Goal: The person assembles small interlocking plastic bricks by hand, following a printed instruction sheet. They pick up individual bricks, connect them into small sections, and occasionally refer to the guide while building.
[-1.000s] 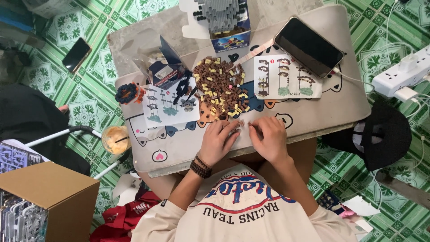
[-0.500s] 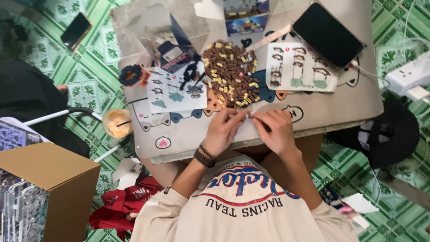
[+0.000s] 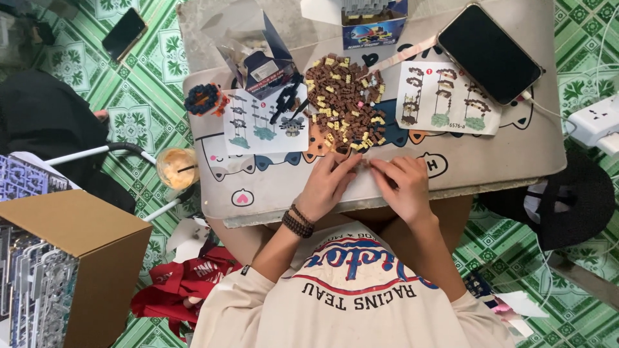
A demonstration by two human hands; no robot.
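A pile of tiny brown and yellow building bricks [image 3: 345,103] lies in the middle of a low table with a cartoon-cat cover [image 3: 258,187]. My left hand [image 3: 329,187], with a dark bead bracelet at the wrist, and my right hand [image 3: 405,183] rest on the table's near edge just below the pile. Their fingertips meet on a small brown brick piece [image 3: 365,163] pinched between them. Two instruction sheets flank the pile, one on the left [image 3: 261,122] and one on the right [image 3: 445,96].
A black phone [image 3: 489,51] lies at the table's far right, with a small toy box [image 3: 374,26] and an opened carton [image 3: 261,58] at the back. An iced drink cup [image 3: 175,167], a cardboard box [image 3: 77,251], a power strip [image 3: 593,122] and a second phone [image 3: 124,32] surround the table.
The view has shifted slightly closer over the table. Both hands have stayed at the near edge, fingertips working together on the small piece.
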